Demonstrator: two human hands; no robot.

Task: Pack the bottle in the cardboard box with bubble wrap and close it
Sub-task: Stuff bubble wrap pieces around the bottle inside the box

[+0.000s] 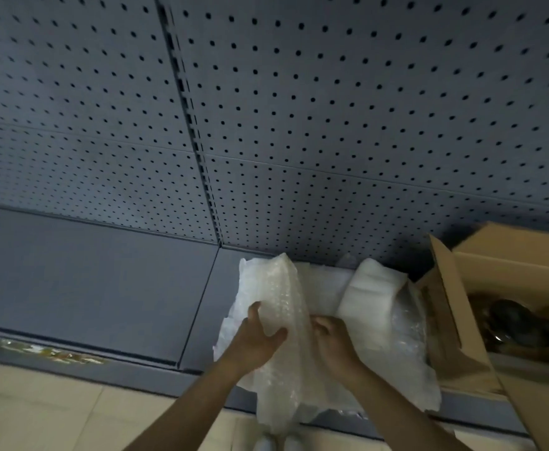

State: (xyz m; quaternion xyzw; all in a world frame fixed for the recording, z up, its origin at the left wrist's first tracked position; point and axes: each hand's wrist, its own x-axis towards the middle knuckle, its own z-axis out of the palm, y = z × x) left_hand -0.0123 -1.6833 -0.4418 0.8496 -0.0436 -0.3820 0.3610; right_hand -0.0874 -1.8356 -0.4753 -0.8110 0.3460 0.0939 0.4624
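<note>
Step in hand, as we judge it: rolling the bubble wrap [283,323], the bottle presumably inside though we cannot see it. Left hand [257,340] and right hand [331,336] both curl around the roll. Next: carry it to the open cardboard box [507,281] at right.

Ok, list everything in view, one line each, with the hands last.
Bubble wrap: one sheet, clear white, bunched on the shelf, held up at centre.
Foam padding: one folded white piece, right of the bubble wrap.
Cardboard box: one, brown, flaps open, far right.
Dark object: one, inside the box; too dim to identify.
Shelf: one, grey, below the pegboard.
Pegboard: grey perforated back wall.
Floor: beige tiles, bottom left.
Left hand: grip on the bubble wrap.
Right hand: grip on the bubble wrap.
</note>
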